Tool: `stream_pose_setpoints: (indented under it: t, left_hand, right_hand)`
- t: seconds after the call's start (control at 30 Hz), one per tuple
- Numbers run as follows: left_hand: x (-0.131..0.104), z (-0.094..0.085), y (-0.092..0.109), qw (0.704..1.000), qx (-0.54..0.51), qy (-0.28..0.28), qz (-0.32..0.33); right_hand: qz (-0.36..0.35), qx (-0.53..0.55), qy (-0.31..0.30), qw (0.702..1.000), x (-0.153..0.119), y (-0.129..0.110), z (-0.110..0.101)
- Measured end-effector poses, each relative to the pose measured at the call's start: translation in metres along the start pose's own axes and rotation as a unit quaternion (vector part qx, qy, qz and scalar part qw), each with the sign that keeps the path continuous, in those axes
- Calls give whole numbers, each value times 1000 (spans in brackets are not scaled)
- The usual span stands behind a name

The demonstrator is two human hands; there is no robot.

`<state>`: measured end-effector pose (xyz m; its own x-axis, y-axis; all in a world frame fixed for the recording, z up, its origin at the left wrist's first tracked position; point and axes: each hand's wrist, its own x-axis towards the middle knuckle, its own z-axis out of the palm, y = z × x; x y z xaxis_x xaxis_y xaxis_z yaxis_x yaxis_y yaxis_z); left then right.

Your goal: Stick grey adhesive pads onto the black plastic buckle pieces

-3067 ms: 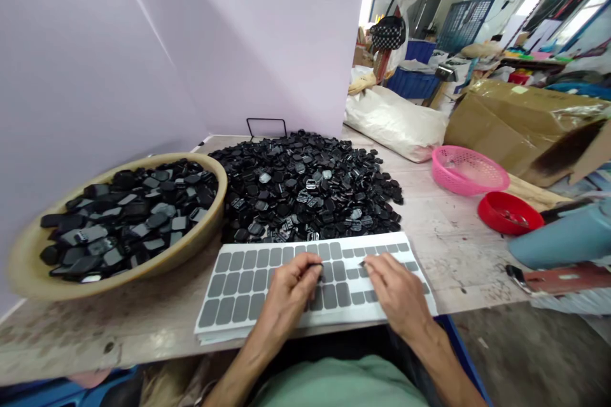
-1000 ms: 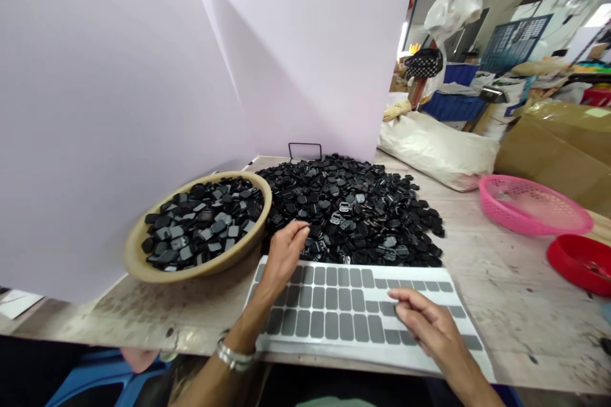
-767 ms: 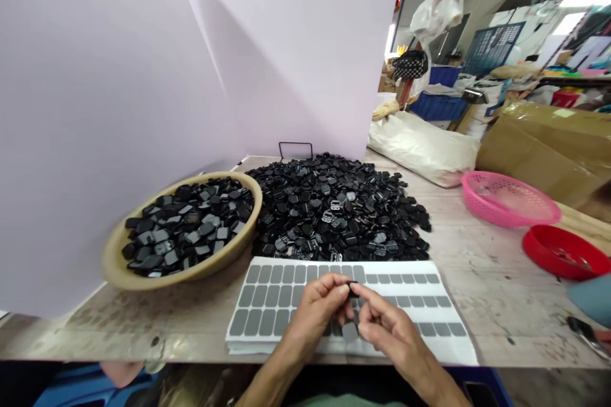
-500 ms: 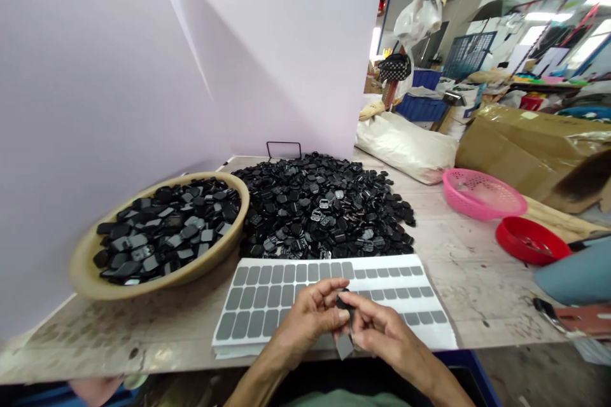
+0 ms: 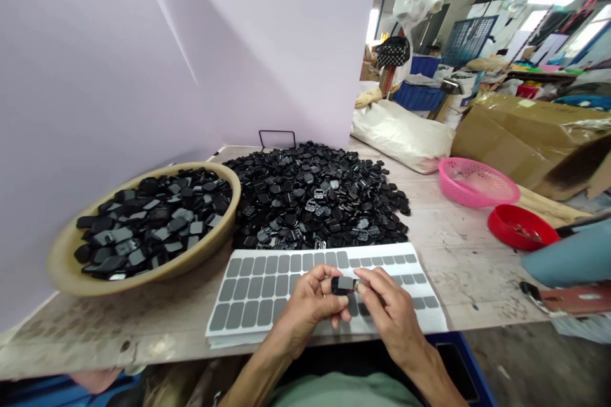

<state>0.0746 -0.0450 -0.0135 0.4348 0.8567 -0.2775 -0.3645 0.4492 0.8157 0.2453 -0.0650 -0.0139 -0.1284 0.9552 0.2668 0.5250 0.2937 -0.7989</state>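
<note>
A black, grey-faced piece (image 5: 342, 284) is grasped in the left hand (image 5: 310, 300) above a patch-covered sheet (image 5: 256, 286); fingertips of the right hand (image 5: 389, 305) are bunched at its end, their grip unclear. Behind, a glossy pile (image 5: 305, 197) is flanked by a round basin (image 5: 203, 253) and a perforated basket (image 5: 458, 196).

the held piece (image 5: 342, 285) is black and grey, the sheet (image 5: 422, 290) white with grey patches (image 5: 264, 313).

A muted green top (image 5: 344, 391) is worn, the forearms (image 5: 262, 365) bare.
</note>
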Motion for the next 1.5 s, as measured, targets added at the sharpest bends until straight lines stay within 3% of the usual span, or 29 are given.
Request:
stream_pose_setpoints:
  t: [0.27, 0.9, 1.13, 1.27, 1.37, 1.43, 1.5]
  left_hand:
    - [1, 0, -2, 1000, 4, -12, -5]
    - [3, -5, -7, 999, 31, -21, -3]
    - [0, -4, -10, 992, 127, 10, 21]
    - [-6, -8, 0, 959, 265, 64, 81]
    - [-9, -14, 14, 909, 378, 129, 120]
    - [-8, -16, 19, 876, 450, 121, 125]
    - [-2, -16, 18, 846, 511, 64, 140]
  right_hand:
    - [-52, -35, -21, 998, -1, 2, 4]
    - [-58, -75, -56, 994, -3, 1, 3]
    - [-81, -118, -56, 988, -6, -1, 13]
    - [-73, -171, -63, 981, -2, 8, 6]
    - [-6, -259, -23, 965, 9, 21, -7]
    - [25, -322, -22, 946, 20, 27, -14]
    - [23, -360, -40, 932, 31, 29, -14]
